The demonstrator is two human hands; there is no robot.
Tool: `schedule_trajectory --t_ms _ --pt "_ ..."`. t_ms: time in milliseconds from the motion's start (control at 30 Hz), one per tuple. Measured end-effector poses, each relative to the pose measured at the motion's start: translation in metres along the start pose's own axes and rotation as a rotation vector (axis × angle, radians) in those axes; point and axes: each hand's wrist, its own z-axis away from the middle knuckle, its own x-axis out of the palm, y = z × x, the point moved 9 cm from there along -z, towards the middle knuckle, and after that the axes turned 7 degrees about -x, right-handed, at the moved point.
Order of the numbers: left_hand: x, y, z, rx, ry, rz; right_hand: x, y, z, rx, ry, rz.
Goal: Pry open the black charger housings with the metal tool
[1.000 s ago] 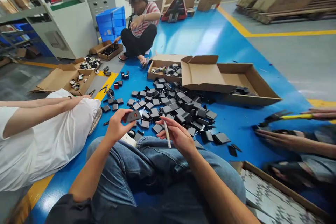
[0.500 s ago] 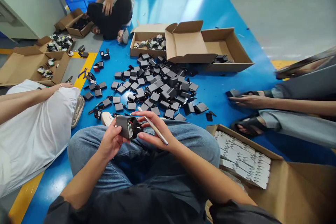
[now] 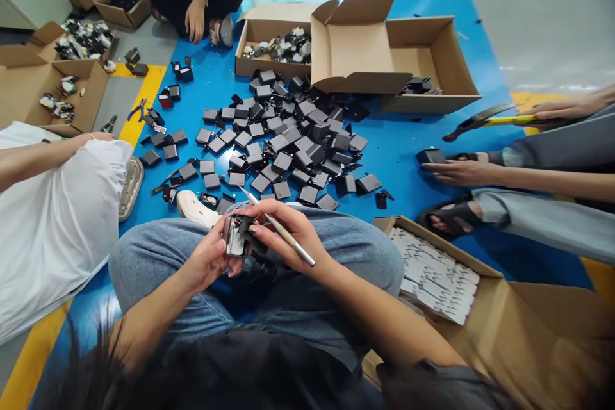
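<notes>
My left hand (image 3: 210,255) is wrapped round a small black case (image 3: 236,238), its open side with pale parts and red wire turned toward the camera. A black end piece (image 3: 250,232) stands partly out from the case, and the fingers of my right hand (image 3: 283,230) pinch it. A thin metal-tipped pen-like tool (image 3: 281,229) also lies across my right hand, held between thumb and fingers. Both hands are close together above my lap. Beyond them a pile of black cases (image 3: 293,141) is spread on the blue floor (image 3: 398,166).
Cardboard boxes (image 3: 432,102) stand behind the pile. At the right, a person's hands hold a hammer (image 3: 485,120) and a black case (image 3: 431,156). An open box of white pieces (image 3: 435,275) is beside my right knee. Other people sit at the left and back.
The case in my left hand has turned so that its open side faces the camera. At the right, the hammer has come clearly into view. The camera view has tilted downward.
</notes>
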Motion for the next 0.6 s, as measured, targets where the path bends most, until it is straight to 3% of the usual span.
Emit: schedule_trajectory --t_ms 100,267,433,600 --pt "-0.001 0.002 -0.001 0.038 -0.024 -0.12 -0.002 0.003 0.001 0.047 0.016 -0.012" --pt "-0.018 0.011 0.0 0.144 0.148 -0.354 0.002 -0.003 0.001 -0.035 -0.016 0.037" --pt "-0.018 0.026 0.008 0.277 0.283 -0.689 0.008 -0.013 0.003 -0.187 -0.031 0.059" --pt "-0.006 0.032 0.011 0.42 0.23 -0.831 -0.001 -0.02 0.003 -0.183 0.021 0.159"
